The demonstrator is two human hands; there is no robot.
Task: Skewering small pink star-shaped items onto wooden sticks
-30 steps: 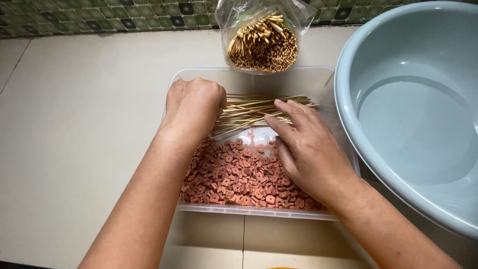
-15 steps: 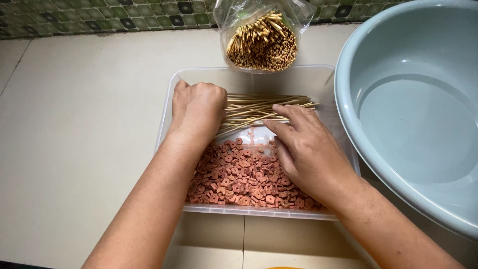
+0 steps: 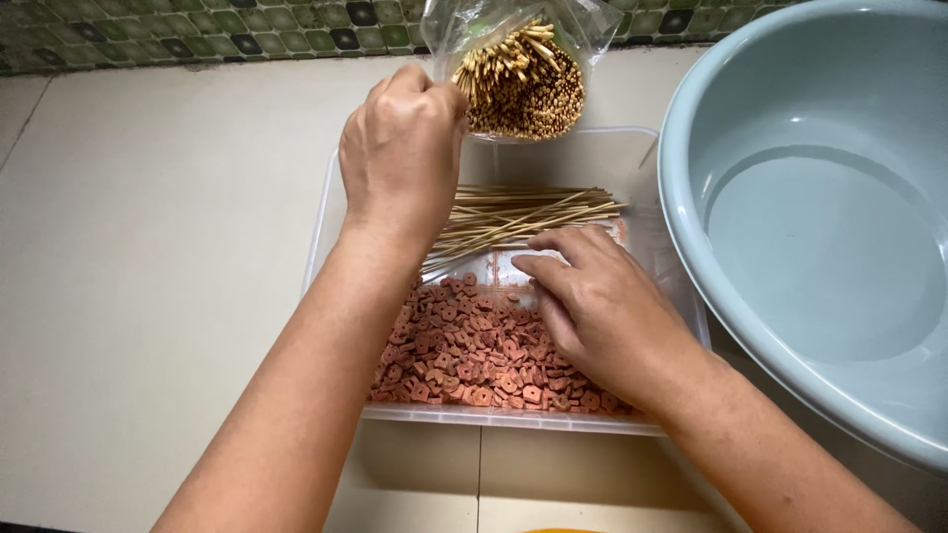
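Both hands are working over the clear plastic tray [image 3: 336,212]: my left hand [image 3: 403,148] is closing loosely beside the bag of skewers [image 3: 518,74], my right hand [image 3: 592,306] is resting spread between loose bamboo skewers [image 3: 523,212] and sliced sausage pieces [image 3: 464,345].

1. Single head-worn view, looking steeply down and forward over both forearms.
2. Close range: clear rectangular plastic tray [image 3: 331,212] fills centre frame, on the beige tiled worktop [image 3: 148,247].
3. Top edge reaches the green mosaic tile wall [image 3: 197,25].
4. Large grey-blue plastic basin [image 3: 691,266] cropped at right.
5. No second view, so no overlap.
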